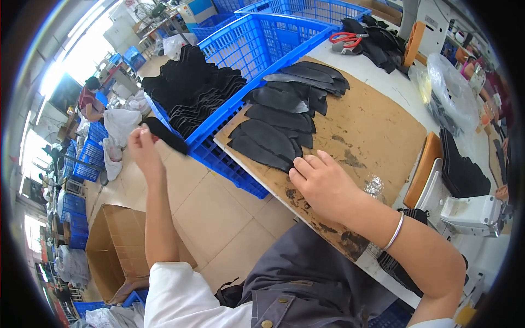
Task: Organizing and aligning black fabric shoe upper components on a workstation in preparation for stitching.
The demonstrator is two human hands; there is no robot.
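Note:
My left hand (143,148) is raised over the floor beside a blue crate. Its fingers pinch a dark, fuzzy-looking fabric piece (168,136) that hangs toward the crate's rim. My right hand (324,185) is at the cardboard-covered table, fingers curled and closed on the near end of a black leaf-shaped piece (263,143). Several similar black pieces (279,117) lie overlapping in a row, running away from me along the table's left edge. My right fingertips partly hide the end of the nearest piece.
The blue crate (199,145) holds wavy stacks of black pieces (191,87). Red-handled scissors (345,39) lie by black scraps at the back. A white machine (470,214) stands right of the cardboard sheet (377,123). An open cardboard box (117,240) sits on the floor. Another person (92,101) works far left.

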